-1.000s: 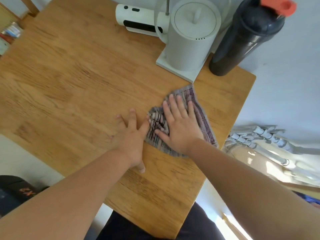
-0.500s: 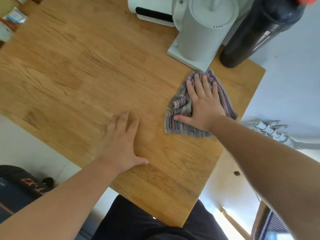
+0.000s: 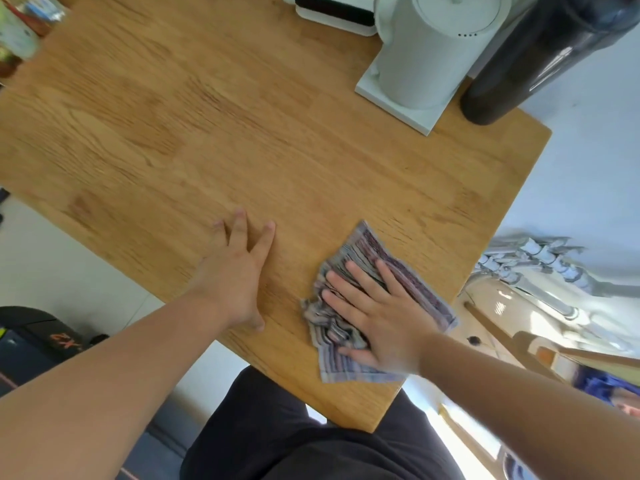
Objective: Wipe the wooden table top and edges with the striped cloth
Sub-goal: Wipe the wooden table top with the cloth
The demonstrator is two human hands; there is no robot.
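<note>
Striped cloth: it lay bunched and creased under the right hand, thin stripes of grey, purple and faded red; its folds were thickest to the left of the fingers, and a flatter flap stuck out past the heel of the palm toward the near edge of the desk.
Right hand: it was pressed flat on the cloth, palm down, fingers spread apart and gripping nothing; its outline was a little blurred.
Left hand: it lay flat on bare wood, fingers straight and slightly fanned, holding nothing, just apart from the cloth on the right hand's thumb side.
Desk: a pale wooden top of joined planks with plain grain and a rounded corner; the right hand sat close to its near corner, and the cloth reached almost to the side edge beyond the little finger.
White kettle: a smooth, matt cylinder on a flat square base, well beyond the right hand's fingertips.
Dark bottle: tall, glossy and round, just beside the kettle at the far corner.
White device: a rounded casing with a black panel, behind the kettle.
Room: pale floor showed below the desk edges, and dark trousers sat under both wrists.
</note>
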